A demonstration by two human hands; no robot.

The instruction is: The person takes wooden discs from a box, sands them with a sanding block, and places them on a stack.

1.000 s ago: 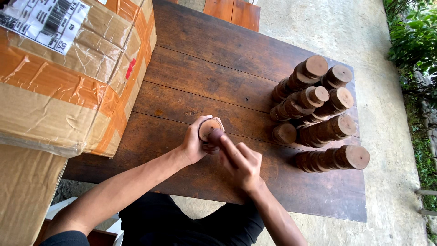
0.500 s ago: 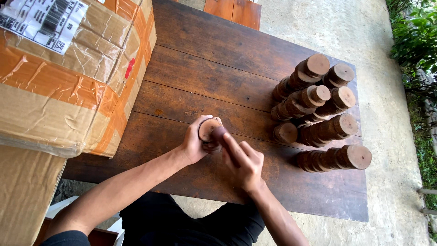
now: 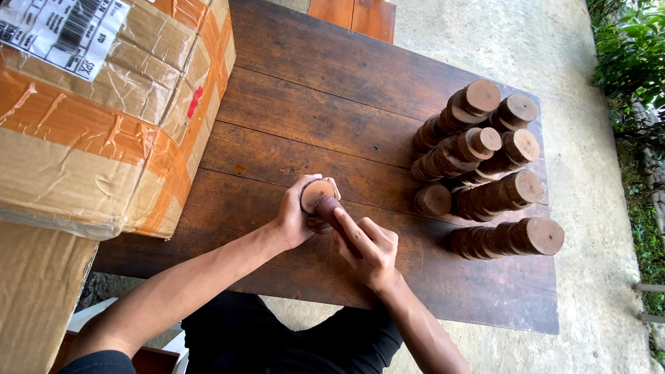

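Note:
My left hand [image 3: 294,219] grips a round wooden disc [image 3: 317,193] by its edge, holding it just above the dark wooden table [image 3: 305,118]. My right hand [image 3: 368,251] presses a small reddish-brown pad [image 3: 327,206] against the disc's face with the fingers stretched out over it. What the pad is made of I cannot tell. Both hands meet near the table's front middle.
Several tall stacks of wooden discs [image 3: 485,173] stand at the table's right side, and one single disc [image 3: 433,199] lies beside them. A large taped cardboard box [image 3: 97,111] covers the left end. An orange wooden piece [image 3: 353,15] sits beyond the far edge. Concrete floor and plants lie right.
My right hand has slid the pad a little over the disc. Otherwise both hands and the stacks stay where they were.

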